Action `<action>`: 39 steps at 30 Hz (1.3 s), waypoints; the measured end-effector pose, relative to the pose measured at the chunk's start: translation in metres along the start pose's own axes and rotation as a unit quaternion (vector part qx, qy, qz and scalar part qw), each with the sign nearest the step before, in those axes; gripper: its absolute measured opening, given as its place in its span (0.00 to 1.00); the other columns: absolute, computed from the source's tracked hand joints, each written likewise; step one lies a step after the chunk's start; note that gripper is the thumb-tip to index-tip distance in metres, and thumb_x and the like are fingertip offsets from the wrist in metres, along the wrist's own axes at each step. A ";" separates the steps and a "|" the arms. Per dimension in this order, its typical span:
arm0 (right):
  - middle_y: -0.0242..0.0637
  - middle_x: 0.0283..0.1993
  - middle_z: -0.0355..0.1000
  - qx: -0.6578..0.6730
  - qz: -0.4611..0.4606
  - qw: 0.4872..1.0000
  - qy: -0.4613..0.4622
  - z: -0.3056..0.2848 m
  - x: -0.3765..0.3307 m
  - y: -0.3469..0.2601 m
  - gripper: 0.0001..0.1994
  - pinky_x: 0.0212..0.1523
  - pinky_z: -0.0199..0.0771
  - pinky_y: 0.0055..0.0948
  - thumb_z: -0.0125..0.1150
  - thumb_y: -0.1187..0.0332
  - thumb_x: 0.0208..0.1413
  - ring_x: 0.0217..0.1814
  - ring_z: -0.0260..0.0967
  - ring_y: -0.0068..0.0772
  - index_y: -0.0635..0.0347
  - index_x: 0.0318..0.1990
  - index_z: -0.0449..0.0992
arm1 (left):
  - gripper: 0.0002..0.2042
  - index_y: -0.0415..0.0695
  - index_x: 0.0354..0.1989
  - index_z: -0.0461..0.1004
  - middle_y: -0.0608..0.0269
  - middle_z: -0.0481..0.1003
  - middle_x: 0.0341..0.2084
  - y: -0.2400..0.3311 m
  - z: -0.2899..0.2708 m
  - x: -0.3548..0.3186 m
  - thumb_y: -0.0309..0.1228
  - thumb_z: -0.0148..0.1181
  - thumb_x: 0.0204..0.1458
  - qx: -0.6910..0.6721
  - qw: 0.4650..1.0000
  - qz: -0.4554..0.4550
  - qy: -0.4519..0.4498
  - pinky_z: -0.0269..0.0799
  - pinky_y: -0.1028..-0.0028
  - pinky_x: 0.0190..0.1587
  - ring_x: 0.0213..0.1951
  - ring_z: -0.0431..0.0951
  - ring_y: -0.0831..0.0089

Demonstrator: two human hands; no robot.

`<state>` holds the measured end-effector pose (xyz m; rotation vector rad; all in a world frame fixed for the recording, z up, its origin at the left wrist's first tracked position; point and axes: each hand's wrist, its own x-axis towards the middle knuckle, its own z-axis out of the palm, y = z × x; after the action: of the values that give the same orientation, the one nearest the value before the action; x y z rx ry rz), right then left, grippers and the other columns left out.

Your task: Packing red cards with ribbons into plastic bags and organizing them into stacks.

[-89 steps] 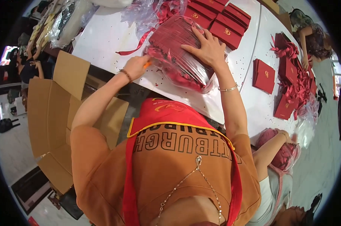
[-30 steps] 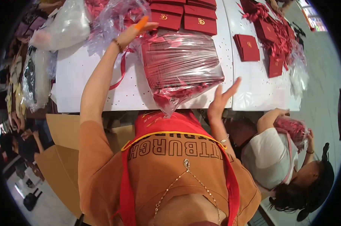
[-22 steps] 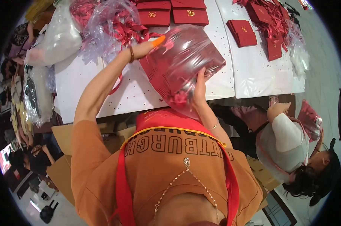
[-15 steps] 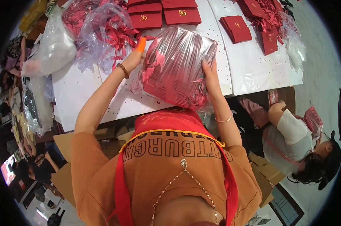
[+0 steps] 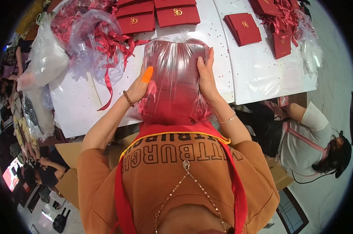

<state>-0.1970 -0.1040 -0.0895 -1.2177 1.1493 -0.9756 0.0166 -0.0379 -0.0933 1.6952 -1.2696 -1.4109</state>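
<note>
Between my two hands is a clear plastic bag (image 5: 175, 82) packed with red paper items and red ribbon, at the near edge of the white table (image 5: 219, 84). My left hand (image 5: 139, 86) presses against the bag's left side, an orange finger cover (image 5: 147, 74) on its thumb. On the right side, my right hand (image 5: 207, 76) grips the bag with thumb and fingers. The bag's top is gathered and points away from me; its near end reaches my red apron (image 5: 176, 129).
Red folded gift bags (image 5: 177, 16) stand in stacks at the far side, with another red stack (image 5: 243, 29) to the right. Clear bags with red ribbons (image 5: 94, 39) lie far left. Cardboard boxes (image 5: 67, 154) flank me below the table. A person (image 5: 307, 134) sits at right.
The bag has turned upright and come slightly toward me. My left hand has moved down from its top corner onto its left side. My right hand has shifted slightly left.
</note>
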 end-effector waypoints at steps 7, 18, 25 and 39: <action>0.47 0.67 0.38 -0.087 0.050 0.994 -0.052 -0.018 0.045 -0.010 0.32 0.65 0.32 0.28 0.28 0.50 0.60 0.70 0.32 0.37 0.68 0.62 0.40 | 0.33 0.33 0.58 0.52 0.53 0.59 0.54 -0.013 -0.003 0.007 0.52 0.28 0.58 0.010 0.999 0.029 -0.031 0.46 0.76 0.59 0.57 0.56 0.68; 0.41 0.68 0.26 0.071 0.086 0.985 -0.129 -0.022 0.046 0.009 0.31 0.66 0.24 0.29 0.24 0.50 0.61 0.70 0.21 0.35 0.61 0.64 0.30 | 0.38 0.37 0.62 0.33 0.50 0.38 0.63 -0.048 -0.014 0.021 0.57 0.27 0.55 -0.158 0.980 -0.081 -0.094 0.33 0.74 0.63 0.65 0.37 0.69; 0.38 0.69 0.27 0.018 0.180 0.973 -0.141 -0.016 0.035 0.000 0.36 0.65 0.37 0.35 0.22 0.39 0.56 0.70 0.28 0.35 0.50 0.64 0.25 | 0.31 0.39 0.57 0.56 0.58 0.65 0.50 -0.113 -0.001 0.107 0.54 0.29 0.56 -0.293 0.939 -0.147 0.105 0.65 0.66 0.51 0.49 0.68 0.70; 0.36 0.68 0.18 0.152 0.118 0.950 -0.245 -0.044 0.040 0.024 0.36 0.66 0.24 0.29 0.31 0.46 0.58 0.70 0.14 0.32 0.51 0.63 0.20 | 0.33 0.44 0.41 0.70 0.70 0.73 0.27 -0.003 -0.004 0.076 0.63 0.32 0.50 -0.379 0.912 -0.148 0.046 0.67 0.83 0.26 0.24 0.71 0.82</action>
<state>-0.2343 -0.1481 -0.1177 -0.9713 0.6989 -0.5939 0.0205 -0.1068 -0.1249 1.3933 -0.3111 -1.6749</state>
